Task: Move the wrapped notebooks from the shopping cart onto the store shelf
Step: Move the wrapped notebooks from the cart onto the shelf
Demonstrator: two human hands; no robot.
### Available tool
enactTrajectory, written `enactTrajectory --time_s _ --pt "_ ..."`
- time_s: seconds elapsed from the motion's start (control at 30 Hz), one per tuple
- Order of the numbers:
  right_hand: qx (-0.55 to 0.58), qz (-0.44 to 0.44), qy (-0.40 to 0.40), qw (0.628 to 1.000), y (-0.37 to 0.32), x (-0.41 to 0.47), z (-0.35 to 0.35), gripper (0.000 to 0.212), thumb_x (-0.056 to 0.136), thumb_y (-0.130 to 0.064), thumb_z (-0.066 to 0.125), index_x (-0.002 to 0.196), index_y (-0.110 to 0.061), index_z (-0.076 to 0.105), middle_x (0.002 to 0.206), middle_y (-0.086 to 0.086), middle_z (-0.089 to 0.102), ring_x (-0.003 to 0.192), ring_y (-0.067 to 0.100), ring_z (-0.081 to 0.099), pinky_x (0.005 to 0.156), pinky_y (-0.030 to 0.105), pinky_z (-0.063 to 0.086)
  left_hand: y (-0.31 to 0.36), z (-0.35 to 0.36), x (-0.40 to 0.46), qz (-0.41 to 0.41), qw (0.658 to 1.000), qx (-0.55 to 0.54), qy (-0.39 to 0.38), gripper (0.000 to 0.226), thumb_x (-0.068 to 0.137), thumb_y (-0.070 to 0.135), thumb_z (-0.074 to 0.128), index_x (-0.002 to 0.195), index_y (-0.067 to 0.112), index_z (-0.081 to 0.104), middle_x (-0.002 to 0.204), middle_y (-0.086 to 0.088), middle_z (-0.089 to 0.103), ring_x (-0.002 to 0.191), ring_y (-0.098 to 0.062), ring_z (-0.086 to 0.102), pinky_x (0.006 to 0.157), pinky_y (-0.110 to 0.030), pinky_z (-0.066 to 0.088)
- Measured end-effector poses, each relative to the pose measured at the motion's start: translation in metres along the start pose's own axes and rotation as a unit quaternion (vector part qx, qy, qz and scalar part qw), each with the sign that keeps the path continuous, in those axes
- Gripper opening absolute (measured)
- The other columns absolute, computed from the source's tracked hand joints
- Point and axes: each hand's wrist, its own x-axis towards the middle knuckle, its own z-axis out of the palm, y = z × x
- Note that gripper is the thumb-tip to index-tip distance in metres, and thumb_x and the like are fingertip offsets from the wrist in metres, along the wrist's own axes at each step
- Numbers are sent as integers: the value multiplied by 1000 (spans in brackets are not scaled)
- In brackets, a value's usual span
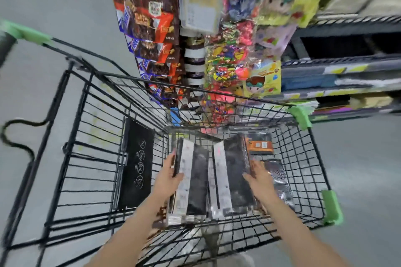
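Reaching into the cart (299, 115), both hands are shown at two stacks of wrapped notebooks lying on the basket floor. The left hand (169, 176) is clasped on the outer edge of the left stack (191, 182). The right hand (259, 178) is laid against the side of the right stack (234, 175); whether its grip is closed cannot be told through the blur. A slip is judged likely, since the wrap looks slick and the stacks are held by one edge only. Loose notebooks (275, 171) beside the right hand could be dragged along. The shelf (347, 65) is well apart, beyond the cart's rim.
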Motion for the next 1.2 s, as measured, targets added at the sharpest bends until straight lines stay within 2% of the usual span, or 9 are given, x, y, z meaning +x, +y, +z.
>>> enactTrajectory --time_s 0.2,0.37,0.5,0.63,0.77,0.9,0.97,1.07,1.2 --pt "106 -28 73 991 3 -35 -68 47 91 -17 57 134 -25 42 133 8 53 106 22 54 77 27 47 65 6 -20 76 996 37 -16 73 88 6 55 143 38 19 135 7 47 116 -13 53 91 -17 43" --pt "156 -44 123 979 20 -54 -123 49 92 -10 53 139 -9 39 135 7 49 126 20 45 106 34 38 88 42 -19 145 987 61 -31 76 83 15 58 144 39 21 149 10 33 135 -12 35 115 -40 21" --pt "205 -43 155 966 47 -56 -174 43 91 -6 54 133 -5 45 111 8 57 101 19 53 75 17 47 130 89 -40 150 986 42 -51 70 90 8 55 141 44 23 141 13 42 119 -20 54 96 -39 48" --pt "249 -52 162 953 82 -54 -235 42 90 -9 56 131 -14 49 93 5 61 82 15 57 70 26 45 161 154 -52 161 986 11 -35 65 90 -2 51 144 25 26 133 13 41 107 -2 52 83 -9 43" --pt "256 -45 157 953 126 -46 -303 45 89 -12 59 133 -14 48 98 13 62 87 24 58 72 32 46 184 226 -59 161 986 -35 -14 62 91 -3 50 141 27 29 129 17 43 82 18 59 67 -4 48" --pt "276 -40 153 948 170 -44 -370 43 89 -7 58 131 -9 49 92 10 64 85 24 60 72 28 50 215 300 -68 167 985 -34 -6 61 91 2 51 138 36 31 135 10 44 117 -21 55 94 -33 50" --pt "279 -37 158 947 188 -45 -400 41 89 -6 57 129 -10 50 84 4 63 76 16 60 59 15 50 230 335 -74 162 986 -35 1 59 92 -1 48 143 22 28 127 11 40 112 -24 54 79 -17 52" --pt "283 -33 171 943 208 -39 -437 43 89 -7 57 131 -11 49 90 8 63 77 16 60 59 11 49 251 375 -76 169 985 -20 9 59 92 -2 48 144 16 28 130 5 43 101 -33 62 76 -30 56" --pt "295 -17 183 938 225 -26 -469 43 90 -5 55 132 -7 47 85 3 61 74 11 58 56 6 48 265 412 -56 145 989 -17 -3 57 92 -4 47 143 14 30 129 -8 48 88 -24 63 56 -18 53"
